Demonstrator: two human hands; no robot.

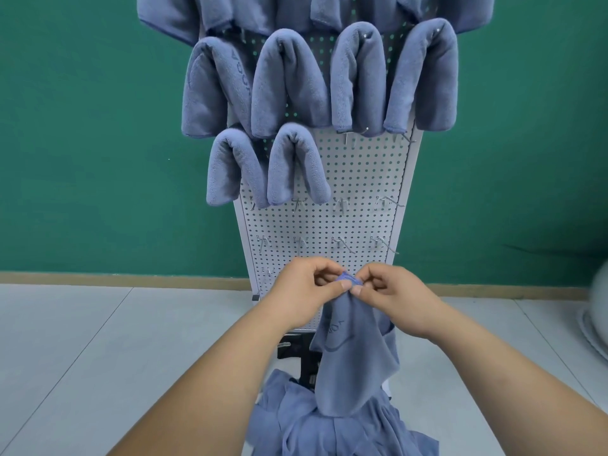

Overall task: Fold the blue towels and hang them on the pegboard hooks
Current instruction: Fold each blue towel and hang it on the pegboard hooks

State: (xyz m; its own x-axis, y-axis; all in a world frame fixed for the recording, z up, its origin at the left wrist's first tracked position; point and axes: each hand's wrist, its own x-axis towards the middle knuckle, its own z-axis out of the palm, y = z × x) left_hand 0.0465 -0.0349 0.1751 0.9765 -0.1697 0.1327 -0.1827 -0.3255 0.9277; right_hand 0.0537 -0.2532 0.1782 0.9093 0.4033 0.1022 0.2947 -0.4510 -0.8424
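Looks like the start of a fold: the left hand (304, 292) and right hand (393, 296) both pinch one corner of a blue towel (353, 360), which dangles over the pile (329, 429) on the floor. Next they'd need to find its other corner, fold, then pick a free hook (348, 137) (plenty left, lower down).

Bare left forearm (214, 373) and bare right forearm (493, 373), uncovered right to the near edge. Left hand (302, 291) and right hand (391, 294) bare too, thumbnails short and plain.
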